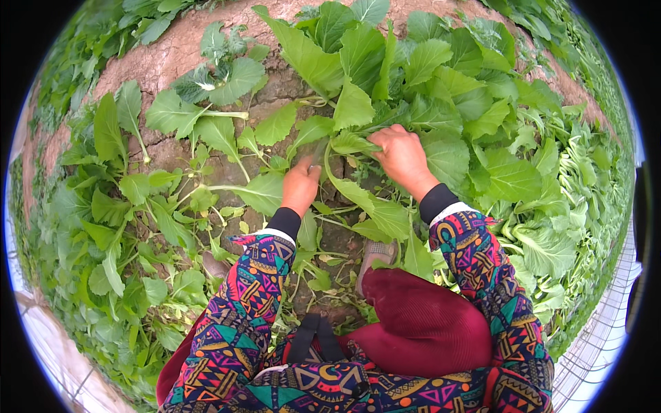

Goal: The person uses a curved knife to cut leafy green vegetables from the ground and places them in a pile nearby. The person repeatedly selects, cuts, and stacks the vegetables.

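Observation:
My right hand (402, 157) is closed around the leaves of a leafy green plant (353, 142), at the near side of a dense clump of broad leaves (428, 72). To its left, my left hand (301, 186) is low by the stems, thumb and fingers bent close together. A greyish blur lies at those fingertips, and I cannot make out whether it is a blade or part of the plant. A long curved leaf (379, 206) arches between the two hands. Under my left wrist a pale-stalked leaf (258, 192) lies across the soil.
Cracked brown soil (170, 51) shows beyond the plants. Loose leaves (173, 113) are scattered at left, beside more standing greens (103, 206). Pulled greens with pale stalks (547, 242) are heaped at right. My shoe (379, 253) rests among leaves. Wire mesh (594, 356) borders the lower right.

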Demonstrator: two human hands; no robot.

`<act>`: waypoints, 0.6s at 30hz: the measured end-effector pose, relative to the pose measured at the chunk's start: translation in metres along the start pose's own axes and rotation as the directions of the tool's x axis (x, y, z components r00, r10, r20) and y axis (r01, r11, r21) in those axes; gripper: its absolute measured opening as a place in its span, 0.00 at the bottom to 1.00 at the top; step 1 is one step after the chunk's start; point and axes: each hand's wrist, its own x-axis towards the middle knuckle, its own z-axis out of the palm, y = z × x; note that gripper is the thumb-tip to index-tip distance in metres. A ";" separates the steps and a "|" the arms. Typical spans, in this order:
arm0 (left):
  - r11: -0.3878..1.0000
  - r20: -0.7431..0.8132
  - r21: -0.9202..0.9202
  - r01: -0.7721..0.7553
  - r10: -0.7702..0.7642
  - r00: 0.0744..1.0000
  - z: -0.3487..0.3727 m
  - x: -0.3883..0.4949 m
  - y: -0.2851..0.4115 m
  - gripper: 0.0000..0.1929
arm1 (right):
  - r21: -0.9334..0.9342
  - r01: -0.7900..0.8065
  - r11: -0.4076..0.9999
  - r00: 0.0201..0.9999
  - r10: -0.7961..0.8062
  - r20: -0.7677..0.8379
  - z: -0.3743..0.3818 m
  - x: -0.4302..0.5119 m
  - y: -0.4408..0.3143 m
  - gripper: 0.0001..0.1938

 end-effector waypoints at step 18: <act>0.317 0.256 -0.921 0.225 0.059 0.965 -0.077 -0.085 0.144 0.27 | 0.916 -0.164 0.367 0.984 0.122 0.127 -0.064 -0.052 -0.050 0.13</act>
